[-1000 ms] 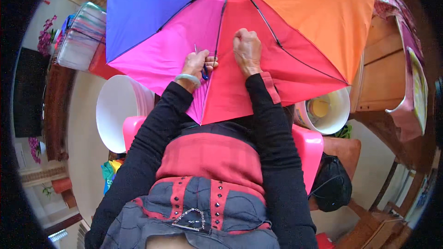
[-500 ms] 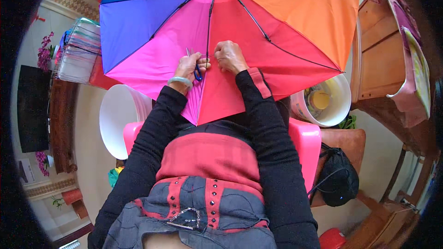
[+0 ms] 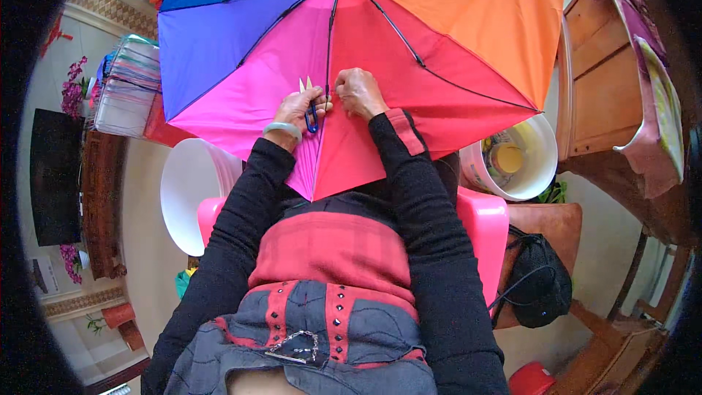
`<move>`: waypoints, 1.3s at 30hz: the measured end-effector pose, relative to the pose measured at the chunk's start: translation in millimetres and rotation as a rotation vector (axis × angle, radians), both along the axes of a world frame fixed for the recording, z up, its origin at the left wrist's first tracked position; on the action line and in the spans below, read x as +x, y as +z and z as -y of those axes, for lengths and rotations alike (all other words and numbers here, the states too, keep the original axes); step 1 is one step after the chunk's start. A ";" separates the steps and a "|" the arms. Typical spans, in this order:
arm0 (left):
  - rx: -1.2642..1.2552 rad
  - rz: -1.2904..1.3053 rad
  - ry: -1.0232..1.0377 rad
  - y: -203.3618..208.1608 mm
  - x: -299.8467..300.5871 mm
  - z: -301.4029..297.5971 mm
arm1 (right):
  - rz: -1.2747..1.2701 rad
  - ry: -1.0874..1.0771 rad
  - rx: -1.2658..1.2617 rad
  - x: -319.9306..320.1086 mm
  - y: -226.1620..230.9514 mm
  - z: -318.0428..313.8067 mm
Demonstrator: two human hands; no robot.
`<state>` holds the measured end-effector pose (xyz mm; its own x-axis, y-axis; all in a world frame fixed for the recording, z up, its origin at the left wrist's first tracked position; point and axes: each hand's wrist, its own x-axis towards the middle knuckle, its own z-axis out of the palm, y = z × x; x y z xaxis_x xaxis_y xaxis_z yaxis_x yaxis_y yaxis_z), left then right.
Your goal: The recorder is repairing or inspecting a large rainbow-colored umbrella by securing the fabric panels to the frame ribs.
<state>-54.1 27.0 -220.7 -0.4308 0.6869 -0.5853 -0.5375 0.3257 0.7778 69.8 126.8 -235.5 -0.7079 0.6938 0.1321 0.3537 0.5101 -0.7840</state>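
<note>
A rainbow-coloured umbrella (image 3: 439, 95) lies spread in front of me, its inner side with the black ribs facing up. My left hand (image 3: 294, 110), with a pale bangle at the wrist, is closed around small scissors with blue handles (image 3: 312, 121). Their blades point away from me over the pink panel. Just across the middle rib (image 3: 331, 36), my right hand (image 3: 360, 91) is pinched above the red panel. Whatever its fingertips hold is too small to make out. Both hands are close to the rib, near the pink and red seam.
A white bucket (image 3: 191, 197) stands at the left, and another white bucket (image 3: 541, 164) with things inside at the right. Pink chair arms (image 3: 484, 227) flank me. A black bag (image 3: 540, 281) lies on a brown seat at right, below a wooden chair (image 3: 599, 80) draped with cloths.
My left hand has turned slightly, so the scissor blades show more plainly and look parted. My right hand has shifted a little to the left and stays pinched.
</note>
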 end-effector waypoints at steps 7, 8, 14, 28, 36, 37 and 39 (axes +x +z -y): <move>0.035 -0.027 -0.074 -4.8 -3.7 0.1 | -0.042 -0.030 0.030 -9.0 -2.7 6.3; 0.035 -0.044 -0.080 -6.6 -3.2 0.0 | -0.040 -0.013 0.023 -9.2 -2.0 6.5; 0.009 -0.196 -0.028 1.4 12.7 -1.5 | 0.011 -0.098 0.241 2.2 8.1 -4.9; 0.031 -0.209 -0.017 5.2 15.2 1.6 | -0.140 -0.312 0.163 -0.2 19.4 9.3; 0.019 -0.174 0.013 12.0 16.7 2.6 | 0.382 -0.234 0.324 -9.5 26.7 24.1; 0.013 -0.163 0.024 13.3 17.6 2.1 | 0.390 -0.202 0.319 -8.6 26.7 24.0; 0.006 -0.174 0.025 12.4 17.7 1.9 | 0.407 -0.137 0.309 -6.8 28.3 24.4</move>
